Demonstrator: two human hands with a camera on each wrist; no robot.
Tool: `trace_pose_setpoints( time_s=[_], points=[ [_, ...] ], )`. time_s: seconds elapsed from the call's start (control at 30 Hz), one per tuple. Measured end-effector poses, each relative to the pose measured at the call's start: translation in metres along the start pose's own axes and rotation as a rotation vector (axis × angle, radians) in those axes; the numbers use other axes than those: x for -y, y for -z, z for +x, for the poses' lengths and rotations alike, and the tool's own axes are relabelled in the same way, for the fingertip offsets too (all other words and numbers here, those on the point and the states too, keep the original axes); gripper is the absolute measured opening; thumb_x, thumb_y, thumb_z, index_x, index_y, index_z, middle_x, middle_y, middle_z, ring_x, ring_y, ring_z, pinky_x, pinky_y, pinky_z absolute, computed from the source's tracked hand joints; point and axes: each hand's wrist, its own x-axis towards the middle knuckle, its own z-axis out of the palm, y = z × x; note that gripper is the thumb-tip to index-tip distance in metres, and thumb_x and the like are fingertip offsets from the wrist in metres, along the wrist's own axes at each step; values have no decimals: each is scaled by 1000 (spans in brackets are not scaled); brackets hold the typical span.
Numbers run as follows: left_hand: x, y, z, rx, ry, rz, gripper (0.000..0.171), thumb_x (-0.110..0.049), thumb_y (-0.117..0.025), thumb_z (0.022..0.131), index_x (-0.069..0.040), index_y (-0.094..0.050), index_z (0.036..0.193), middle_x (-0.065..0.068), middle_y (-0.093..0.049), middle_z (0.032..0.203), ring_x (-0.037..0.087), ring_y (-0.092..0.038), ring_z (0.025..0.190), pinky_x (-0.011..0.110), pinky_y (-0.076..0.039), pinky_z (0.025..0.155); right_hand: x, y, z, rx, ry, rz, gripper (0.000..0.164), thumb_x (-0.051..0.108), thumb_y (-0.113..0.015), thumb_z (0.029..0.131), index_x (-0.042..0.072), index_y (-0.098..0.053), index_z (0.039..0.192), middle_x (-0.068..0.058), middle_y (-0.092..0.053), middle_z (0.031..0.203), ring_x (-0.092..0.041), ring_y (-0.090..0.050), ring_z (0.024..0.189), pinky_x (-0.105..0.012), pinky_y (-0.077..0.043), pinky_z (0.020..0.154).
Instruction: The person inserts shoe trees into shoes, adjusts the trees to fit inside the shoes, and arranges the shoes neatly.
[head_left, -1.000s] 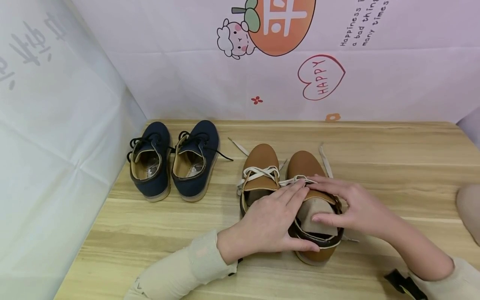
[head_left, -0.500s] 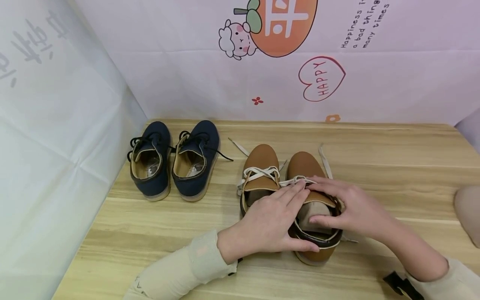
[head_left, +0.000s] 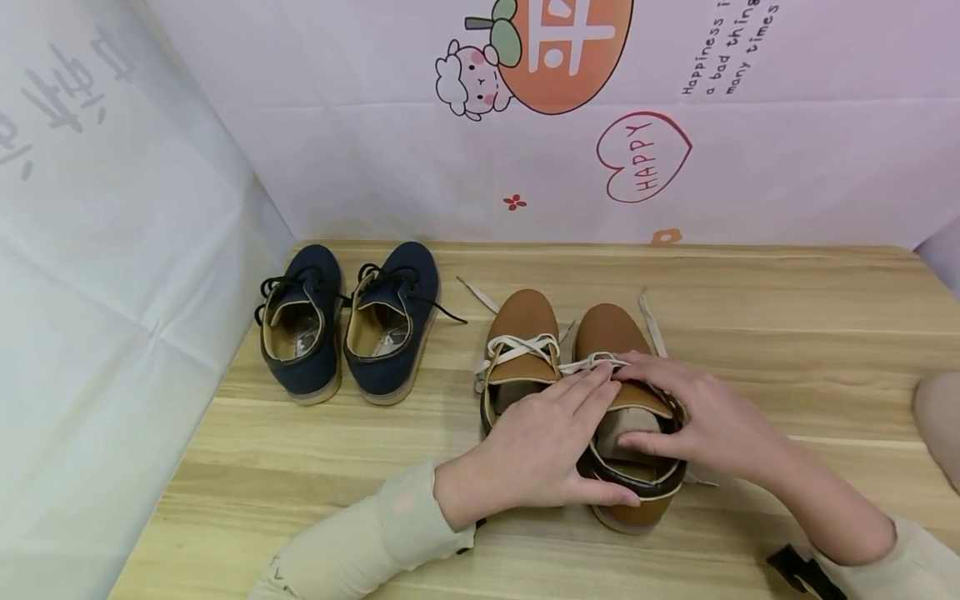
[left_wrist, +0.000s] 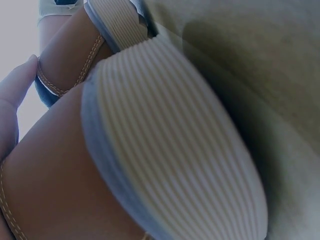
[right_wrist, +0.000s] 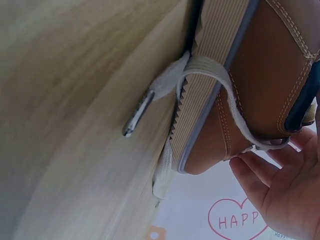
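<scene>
A brown lace-up shoe (head_left: 609,327) with white laces and a ribbed sole sits between both hands, toe pointing away. My left hand (head_left: 536,446) lies across its left side, fingers straight toward the laces and thumb along the heel rim. Gripping the right side, my right hand (head_left: 708,417) has its fingertips at the lacing. Its thumb reaches into the opening onto a grey-brown wad (head_left: 630,423). The matching left shoe (head_left: 523,321) stands alongside, partly hidden under my left hand. In the right wrist view, a loose lace (right_wrist: 217,72) hangs over the sole.
Two navy shoes (head_left: 386,362) with black laces stand side by side on the wooden table (head_left: 787,342) at the left. A printed white cloth (head_left: 360,167) rises along the back and left. A beige rounded thing (head_left: 937,425) is at the right edge.
My right thumb has shifted slightly left and down inside the shoe opening, and the grey-brown wad sits a little further forward, showing more of the heel's inside. The left hand stays in place.
</scene>
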Motion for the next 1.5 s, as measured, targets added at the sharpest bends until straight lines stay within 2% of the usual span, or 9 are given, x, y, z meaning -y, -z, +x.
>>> trace_pose_setpoints(
  time_s=[0.17, 0.27, 0.4, 0.7, 0.93, 1.03, 1.17, 1.27, 1.5],
  points=[
    [-1, 0, 0, -4, -7, 0, 107, -87, -48, 79, -9, -41, 151, 10, -38, 159, 19, -42, 144, 25, -41, 111, -1, 0, 0, -11, 14, -18, 61, 47, -85, 74, 29, -61, 128, -4, -59, 141, -31, -56, 130, -51, -47, 98],
    [-1, 0, 0, -1, -6, 6, 107, -87, -47, 79, -9, -42, 151, 10, -38, 159, 19, -42, 144, 25, -41, 111, -3, -1, 1, -22, 29, -20, 60, 46, -85, 74, 30, -61, 127, -3, -59, 141, -29, -55, 130, -32, -43, 105],
    [-1, 1, 0, 3, -3, 3, 107, -87, -47, 79, -9, -42, 151, 10, -38, 159, 19, -42, 144, 25, -41, 112, -5, -3, 1, -36, 45, -14, 59, 44, -86, 75, 30, -61, 127, -3, -60, 140, -29, -55, 131, -6, -26, 106],
    [0, 0, 0, 14, -5, -9, 106, -86, -47, 79, -8, -41, 151, 10, -37, 160, 19, -42, 144, 25, -41, 112, -5, -6, 1, -60, 63, -6, 58, 40, -87, 74, 29, -61, 125, -4, -61, 139, -31, -54, 131, -1, -17, 106],
    [0, 1, 0, 10, -10, -7, 106, -86, -47, 80, -8, -42, 151, 10, -38, 159, 19, -42, 144, 25, -41, 111, -7, -10, 2, -82, 82, -31, 57, 35, -88, 74, 27, -61, 124, -4, -61, 139, -30, -56, 129, -1, -17, 107],
    [0, 1, 0, 11, -10, -5, 106, -86, -48, 79, -8, -42, 151, 10, -38, 159, 19, -42, 144, 25, -41, 112, -6, -10, 2, -82, 78, -42, 56, 36, -87, 75, 27, -61, 124, -4, -61, 139, -29, -56, 129, -3, -22, 107],
    [0, 1, 0, 16, -11, 2, 107, -86, -47, 79, -8, -41, 151, 9, -38, 159, 18, -42, 144, 25, -40, 113, -4, -9, 2, -77, 59, -63, 56, 38, -87, 75, 28, -61, 123, -3, -61, 139, -29, -56, 129, -24, -41, 107],
    [0, 1, 1, 19, -13, 11, 107, -87, -46, 80, -8, -41, 152, 9, -38, 159, 18, -41, 145, 24, -39, 114, -3, -9, 2, -78, 54, -75, 56, 38, -87, 75, 28, -61, 123, -4, -61, 139, -29, -56, 129, -41, -47, 101],
    [0, 1, 1, 19, -15, 16, 107, -87, -46, 80, -7, -40, 152, 9, -39, 158, 17, -41, 145, 24, -36, 115, -1, -10, 3, -87, 49, -84, 55, 34, -88, 74, 25, -62, 122, -5, -62, 138, -30, -57, 128, -48, -47, 98]
  ],
)
